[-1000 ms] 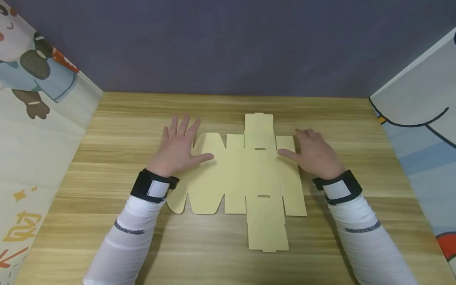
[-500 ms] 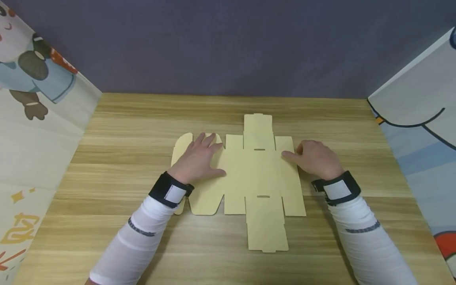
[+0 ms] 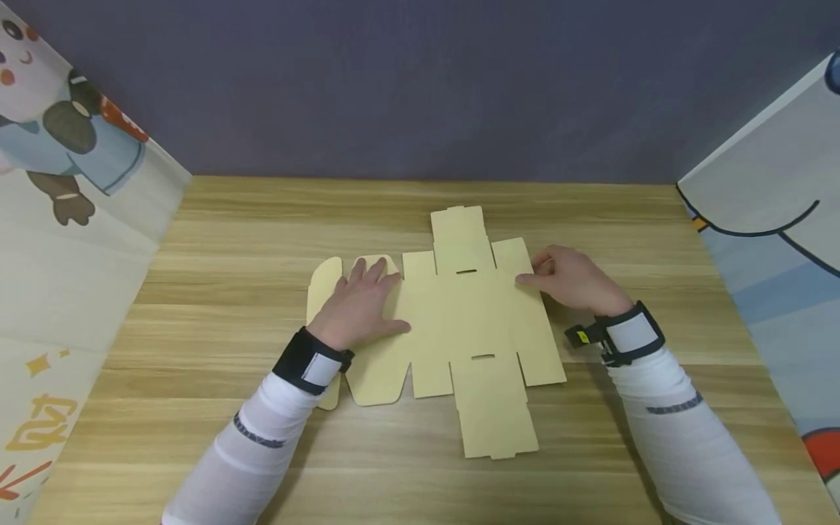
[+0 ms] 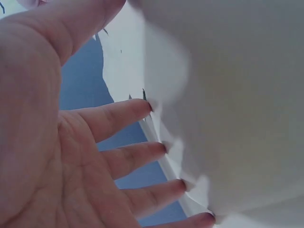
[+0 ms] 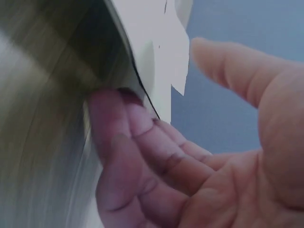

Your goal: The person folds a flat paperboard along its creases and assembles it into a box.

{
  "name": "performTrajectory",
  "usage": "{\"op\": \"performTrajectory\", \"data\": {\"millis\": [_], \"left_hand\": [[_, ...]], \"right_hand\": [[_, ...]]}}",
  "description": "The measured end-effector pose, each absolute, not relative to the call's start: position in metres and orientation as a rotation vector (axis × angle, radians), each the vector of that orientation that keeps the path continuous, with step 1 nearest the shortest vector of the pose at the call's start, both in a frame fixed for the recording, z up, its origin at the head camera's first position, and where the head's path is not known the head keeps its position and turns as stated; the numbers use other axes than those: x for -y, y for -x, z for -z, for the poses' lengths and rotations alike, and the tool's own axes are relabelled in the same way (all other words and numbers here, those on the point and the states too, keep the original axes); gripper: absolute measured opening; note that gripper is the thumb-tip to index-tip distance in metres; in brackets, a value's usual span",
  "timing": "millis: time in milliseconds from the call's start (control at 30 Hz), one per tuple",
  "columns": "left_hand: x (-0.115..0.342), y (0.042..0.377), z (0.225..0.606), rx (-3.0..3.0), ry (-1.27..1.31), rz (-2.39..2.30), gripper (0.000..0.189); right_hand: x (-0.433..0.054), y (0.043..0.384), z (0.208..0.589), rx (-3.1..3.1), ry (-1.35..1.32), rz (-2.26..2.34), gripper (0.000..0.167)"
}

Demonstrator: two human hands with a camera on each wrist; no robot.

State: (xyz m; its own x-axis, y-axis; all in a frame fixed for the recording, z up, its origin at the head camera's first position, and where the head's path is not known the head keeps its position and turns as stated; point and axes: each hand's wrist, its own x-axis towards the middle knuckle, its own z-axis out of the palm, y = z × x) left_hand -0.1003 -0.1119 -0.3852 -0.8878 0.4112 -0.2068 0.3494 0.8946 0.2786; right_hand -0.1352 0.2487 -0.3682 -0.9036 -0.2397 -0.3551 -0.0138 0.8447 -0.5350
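Lying unfolded: one pale-yellow cardboard blank [image 3: 469, 313], near the middle of a wood-grain table [image 3: 216, 248]. My left hand [image 3: 357, 306], fingers spread, rests fingertips on its left part. My right hand [image 3: 577, 279] curls fingers under its right edge; thumb contact, I cannot tell. Beyond: dark wall [image 3: 420, 95].

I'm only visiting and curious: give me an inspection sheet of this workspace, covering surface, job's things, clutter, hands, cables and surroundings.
Surface: light-brown wood-grain tabletop.
Job's things: one flat, pale-yellow cardboard sheet with cut flaps and two narrow slots; its right edge appears raised.
Clutter: nothing seen.
Hands: left hand rests on the sheet, fingers spread; right hand has curled fingers at the right edge.
Cables: nothing seen.
Surroundings: dark blue-grey wall behind; cartoon-printed panels on the left and right.
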Motion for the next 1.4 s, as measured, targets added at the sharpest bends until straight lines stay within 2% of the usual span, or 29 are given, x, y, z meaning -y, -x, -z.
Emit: {"op": "performTrajectory", "data": {"millis": [200, 400, 633, 967, 1167, 1400], "left_hand": [[0.117, 0.103, 0.376, -2.819, -0.590, -0.345, 0.087], [0.115, 0.120, 0.347, -2.912, -0.687, -0.472, 0.078], [0.075, 0.150, 0.324, -2.920, -0.854, -0.630, 0.069], [0.011, 0.181, 0.323, -2.737, -0.991, -0.731, 0.064], [-0.013, 0.189, 0.324, -2.765, -0.976, -0.599, 0.059], [-0.021, 0.188, 0.325, -2.887, -0.977, -0.529, 0.039]], "right_hand": [[-0.246, 0.137, 0.370, -2.562, 0.169, 0.908, 0.064], [-0.241, 0.134, 0.367, -2.534, 0.104, 1.048, 0.057], [-0.232, 0.126, 0.364, -2.620, 0.091, 1.098, 0.043], [-0.220, 0.115, 0.360, -2.776, 0.182, 1.054, 0.036], [-0.212, 0.109, 0.355, -2.824, 0.238, 1.062, 0.034], [-0.210, 0.107, 0.353, -2.831, 0.238, 1.093, 0.033]]}}
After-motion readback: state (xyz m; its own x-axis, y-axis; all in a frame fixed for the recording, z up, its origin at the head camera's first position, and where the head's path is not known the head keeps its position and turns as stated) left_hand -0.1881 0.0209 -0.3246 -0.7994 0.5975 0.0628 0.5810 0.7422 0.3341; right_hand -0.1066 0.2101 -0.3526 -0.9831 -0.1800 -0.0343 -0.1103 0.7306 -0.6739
